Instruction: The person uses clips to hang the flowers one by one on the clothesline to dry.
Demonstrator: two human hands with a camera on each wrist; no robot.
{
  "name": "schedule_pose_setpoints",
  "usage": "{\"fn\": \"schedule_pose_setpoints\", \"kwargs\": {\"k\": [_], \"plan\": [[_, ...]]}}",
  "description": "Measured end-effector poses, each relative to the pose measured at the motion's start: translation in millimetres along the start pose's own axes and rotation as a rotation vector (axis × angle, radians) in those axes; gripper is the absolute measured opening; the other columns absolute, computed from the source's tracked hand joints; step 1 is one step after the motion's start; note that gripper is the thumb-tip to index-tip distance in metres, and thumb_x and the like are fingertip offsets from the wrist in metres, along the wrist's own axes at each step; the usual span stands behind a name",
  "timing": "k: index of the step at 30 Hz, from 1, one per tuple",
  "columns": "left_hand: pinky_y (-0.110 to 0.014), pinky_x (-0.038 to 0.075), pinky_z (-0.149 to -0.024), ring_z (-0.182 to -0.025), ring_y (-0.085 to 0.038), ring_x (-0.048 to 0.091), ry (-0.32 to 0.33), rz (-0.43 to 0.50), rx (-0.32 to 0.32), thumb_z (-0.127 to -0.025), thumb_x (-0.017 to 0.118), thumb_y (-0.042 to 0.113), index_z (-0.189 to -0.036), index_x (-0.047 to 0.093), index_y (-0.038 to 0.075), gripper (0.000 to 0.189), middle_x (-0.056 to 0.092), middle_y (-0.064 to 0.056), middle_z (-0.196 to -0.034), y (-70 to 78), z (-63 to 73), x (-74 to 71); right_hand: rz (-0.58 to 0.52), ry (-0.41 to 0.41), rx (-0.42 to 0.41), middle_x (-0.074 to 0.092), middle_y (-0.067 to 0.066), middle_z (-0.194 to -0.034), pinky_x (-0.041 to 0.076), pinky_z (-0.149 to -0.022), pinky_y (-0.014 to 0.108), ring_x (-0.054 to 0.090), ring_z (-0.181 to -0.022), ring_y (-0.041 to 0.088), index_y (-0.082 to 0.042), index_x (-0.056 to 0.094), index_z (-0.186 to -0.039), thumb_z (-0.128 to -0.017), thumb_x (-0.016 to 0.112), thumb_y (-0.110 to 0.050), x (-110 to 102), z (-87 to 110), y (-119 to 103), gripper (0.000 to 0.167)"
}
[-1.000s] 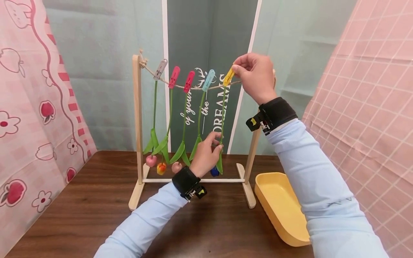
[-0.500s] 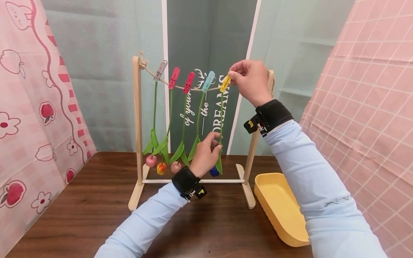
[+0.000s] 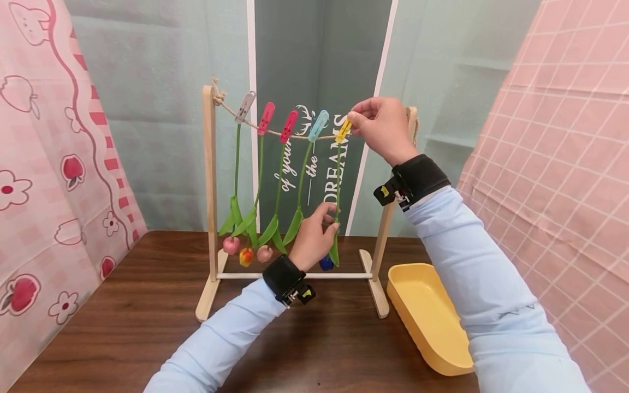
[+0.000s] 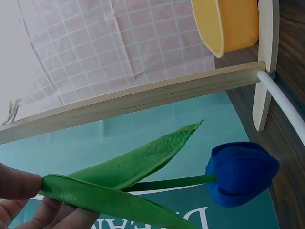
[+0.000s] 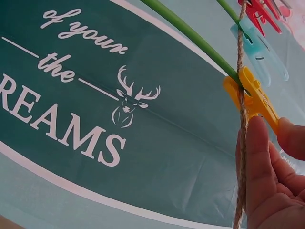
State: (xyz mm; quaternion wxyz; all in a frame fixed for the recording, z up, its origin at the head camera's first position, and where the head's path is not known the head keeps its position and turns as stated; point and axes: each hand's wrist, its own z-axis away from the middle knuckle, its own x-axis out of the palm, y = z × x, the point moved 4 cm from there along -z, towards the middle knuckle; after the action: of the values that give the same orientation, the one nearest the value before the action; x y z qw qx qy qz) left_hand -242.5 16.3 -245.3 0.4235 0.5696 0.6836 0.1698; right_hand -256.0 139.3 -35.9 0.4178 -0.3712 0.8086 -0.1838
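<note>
A blue artificial tulip [image 4: 243,174] hangs head down, its green stem top at the twine [image 5: 241,157]. My left hand [image 3: 314,236] pinches its stem and leaf base between thumb and fingers, just above the blossom. Up at the twine, my right hand [image 3: 385,126] pinches the handles of a yellow clothespin [image 5: 255,98], whose nose sits on the twine against the stem end. To its left, a light blue clothespin [image 3: 318,126], two red ones and a grey clothespin [image 3: 244,107] hold other upside-down tulips. My left hand hides the blossom of the tulip under the light blue clothespin.
A wooden rack [image 3: 209,185] with two posts and a white lower bar [image 3: 295,276] carries the twine. Right of it, a yellow tray [image 3: 427,311] stands on the dark wooden table [image 3: 123,327], partly behind my right forearm. Patterned cloths hang on both sides.
My right hand and the yellow clothespin have come down slightly and a little left, and the twine sags with them. My left hand keeps its hold on the stem.
</note>
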Motion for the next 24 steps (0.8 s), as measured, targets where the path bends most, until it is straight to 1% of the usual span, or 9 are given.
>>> {"fn": "schedule_pose_setpoints", "kwargs": {"k": [4, 10, 14, 17, 19, 21, 24], "plan": [[-0.032, 0.049, -0.067, -0.080, -0.019, 0.063, 0.002, -0.004, -0.005, -0.097, 0.058, 0.007, -0.128, 0.052, 0.007, 0.031, 0.065, -0.009, -0.096, -0.8, -0.7, -1.3, -0.016, -0.003, 0.003, 0.067, 0.009, -0.094, 0.053, -0.077, 0.025, 0.067, -0.076, 0.017, 0.000, 0.067, -0.111, -0.094, 0.065, -0.022, -0.2, 1.2, -1.0, 0.028], [-0.034, 0.050, -0.070, -0.083, -0.022, 0.064, 0.005, -0.004, -0.006, -0.097, 0.059, 0.006, -0.128, 0.052, 0.006, 0.032, 0.065, -0.012, -0.099, -1.4, -1.8, -4.2, -0.022, 0.006, 0.011, 0.067, 0.009, -0.098, 0.053, -0.076, 0.024, 0.068, -0.080, 0.021, -0.001, 0.067, -0.114, -0.094, 0.065, -0.025, -0.4, 3.8, -3.8, 0.031], [-0.035, 0.051, -0.074, -0.087, -0.023, 0.064, 0.001, -0.003, -0.005, -0.097, 0.058, 0.006, -0.130, 0.052, 0.007, 0.033, 0.065, -0.012, -0.102, -2.2, -0.5, -5.1, -0.016, 0.007, 0.005, 0.067, 0.013, -0.103, 0.053, -0.075, 0.024, 0.069, -0.082, 0.023, -0.002, 0.067, -0.114, -0.094, 0.065, -0.026, -0.4, 5.9, -4.7, 0.031], [-0.036, 0.050, -0.077, -0.090, -0.024, 0.064, -0.004, 0.004, -0.001, -0.097, 0.058, 0.005, -0.130, 0.052, 0.008, 0.034, 0.065, -0.012, -0.104, -2.3, 1.0, -6.6, -0.010, 0.008, 0.004, 0.068, 0.014, -0.104, 0.053, -0.075, 0.023, 0.069, -0.080, 0.020, -0.002, 0.067, -0.115, -0.094, 0.065, -0.026, -0.9, 7.1, -4.7, 0.032], [-0.036, 0.050, -0.079, -0.090, -0.024, 0.063, 0.000, 0.010, 0.008, -0.097, 0.058, 0.004, -0.130, 0.052, 0.007, 0.033, 0.064, -0.012, -0.103, -1.8, 1.8, -8.2, -0.007, 0.011, 0.004, 0.068, 0.012, -0.104, 0.053, -0.075, 0.023, 0.068, -0.078, 0.018, -0.003, 0.067, -0.116, -0.094, 0.066, -0.027, -1.7, 7.6, -4.3, 0.033], [-0.037, 0.050, -0.080, -0.090, -0.024, 0.064, 0.011, 0.015, 0.016, -0.097, 0.057, 0.003, -0.128, 0.053, 0.007, 0.032, 0.064, -0.012, -0.103, -1.3, 2.2, -10.2, -0.009, 0.016, 0.004, 0.068, 0.010, -0.103, 0.053, -0.075, 0.023, 0.068, -0.078, 0.017, -0.003, 0.066, -0.116, -0.094, 0.066, -0.027, -2.5, 8.0, -4.0, 0.033], [-0.037, 0.051, -0.081, -0.090, -0.024, 0.064, 0.034, 0.014, 0.025, -0.096, 0.058, 0.002, -0.126, 0.054, 0.007, 0.030, 0.065, -0.012, -0.102, -0.9, 2.6, -13.5, -0.022, 0.023, 0.004, 0.068, 0.009, -0.103, 0.053, -0.075, 0.023, 0.068, -0.081, 0.018, -0.003, 0.066, -0.117, -0.093, 0.067, -0.027, -3.9, 8.7, -2.8, 0.034]]}}
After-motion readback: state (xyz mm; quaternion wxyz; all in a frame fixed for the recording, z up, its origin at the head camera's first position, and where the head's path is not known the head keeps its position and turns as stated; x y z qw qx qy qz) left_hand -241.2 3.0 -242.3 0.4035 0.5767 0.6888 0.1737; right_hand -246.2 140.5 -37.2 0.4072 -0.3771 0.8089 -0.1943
